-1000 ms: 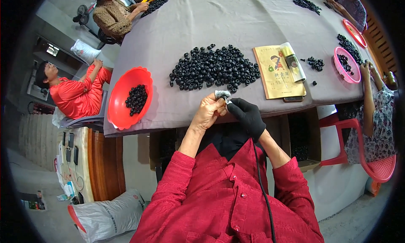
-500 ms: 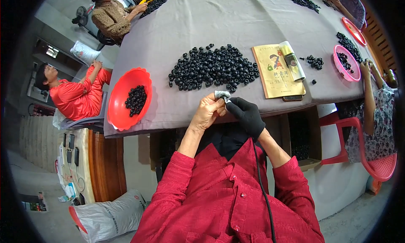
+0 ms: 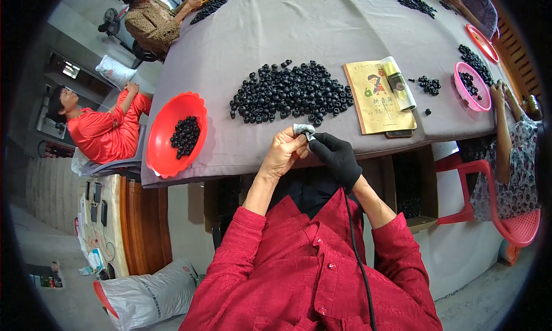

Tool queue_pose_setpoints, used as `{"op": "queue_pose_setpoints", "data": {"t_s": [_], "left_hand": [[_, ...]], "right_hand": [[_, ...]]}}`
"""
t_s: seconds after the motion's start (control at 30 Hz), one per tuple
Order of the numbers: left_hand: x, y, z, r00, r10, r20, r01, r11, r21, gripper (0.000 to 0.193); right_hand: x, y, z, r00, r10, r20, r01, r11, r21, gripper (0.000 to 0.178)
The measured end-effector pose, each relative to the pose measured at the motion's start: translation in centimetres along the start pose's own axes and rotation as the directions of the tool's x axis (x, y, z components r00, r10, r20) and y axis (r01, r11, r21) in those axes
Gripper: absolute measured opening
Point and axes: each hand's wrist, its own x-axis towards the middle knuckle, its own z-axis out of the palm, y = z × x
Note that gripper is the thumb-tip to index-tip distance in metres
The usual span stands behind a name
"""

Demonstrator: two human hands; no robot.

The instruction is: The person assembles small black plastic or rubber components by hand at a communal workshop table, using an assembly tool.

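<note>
- The left hand and the black-gloved right hand meet at the table's near edge, both pinching a small grey piece between their fingertips.
- Just beyond the hands lies a big heap of black rings — judging by its size, most of the work remains.
- To the left of the hands, a red bowl holds only a small cluster of rings, so little seems done.
- To the right, a yellow booklet with a rolled tube on it.
- The grey-covered table is wide; other people sit round it with their own heaps — a plain workroom.
</note>
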Motion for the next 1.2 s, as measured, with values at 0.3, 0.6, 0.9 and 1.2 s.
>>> {"op": "queue_pose_setpoints", "data": {"t_s": [0.3,0.6,0.9,1.2], "left_hand": [[0.1,0.0,-0.3,0.999,-0.001,0.033,0.001,1.000,-0.003,0.014],[-0.9,0.4,0.2,1.000,0.021,0.020,-0.021,1.000,0.000,0.014],[-7.0,7.6,-2.8,0.800,0.410,-0.438,-0.103,0.812,0.574,0.016],[-8.4,15.1,-8.1,0.558,0.709,-0.432,-0.150,0.598,0.787,0.034]], "right_hand": [[0.1,-0.5,-0.1,0.999,0.044,0.008,-0.044,0.999,-0.003,0.025],[0.2,0.2,0.2,0.999,0.049,-0.018,-0.049,0.999,-0.001,0.027],[0.0,-0.5,-0.2,0.990,0.139,-0.028,-0.138,0.990,0.039,0.028],[0.4,0.0,-0.3,0.997,0.071,-0.029,-0.073,0.995,-0.073,0.030]]}}
